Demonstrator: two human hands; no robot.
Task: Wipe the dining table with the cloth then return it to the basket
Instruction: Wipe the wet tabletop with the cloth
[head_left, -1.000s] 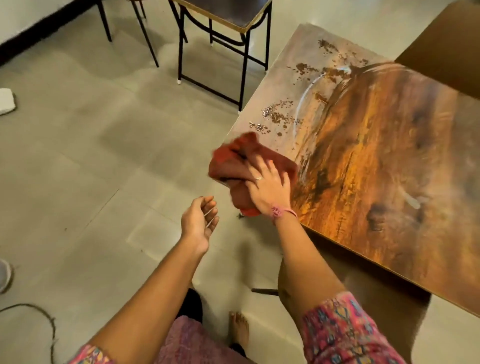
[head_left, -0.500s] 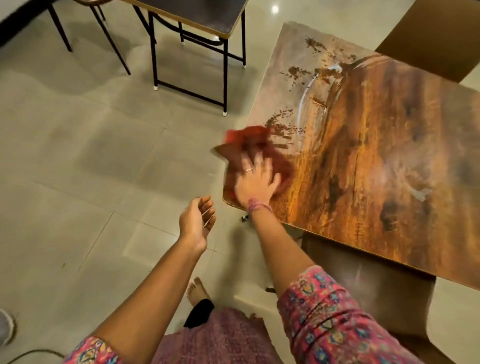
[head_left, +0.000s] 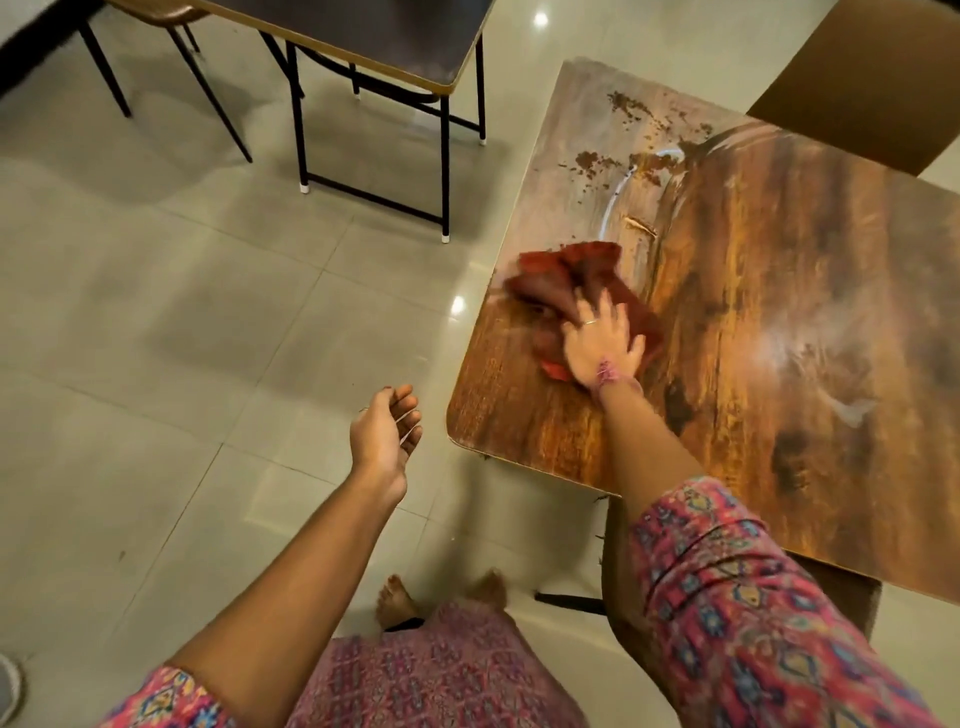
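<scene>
A crumpled red cloth (head_left: 563, 278) lies on the wood-grain dining table (head_left: 779, 322), near its left edge and front corner. My right hand (head_left: 597, 345) presses flat on the cloth with fingers spread, a ring on one finger and a pink band at the wrist. Brown crumbs (head_left: 631, 111) and a whitish smear (head_left: 615, 200) sit farther up the table. Off the table's near-left corner, my left hand (head_left: 387, 434) hangs over the floor, palm up, fingers loosely curled, holding nothing. No basket is in view.
A second small table (head_left: 374, 36) on black metal legs stands at the back over the tiled floor (head_left: 182, 312). A brown chair back (head_left: 878, 78) rises behind the dining table. Another chair sits under the table's near edge. My bare feet (head_left: 400, 597) stand below.
My right hand has slid the cloth from the table's edge further onto the top, up and to the right. The crumbs near the left edge are gone. My left hand stays put.
</scene>
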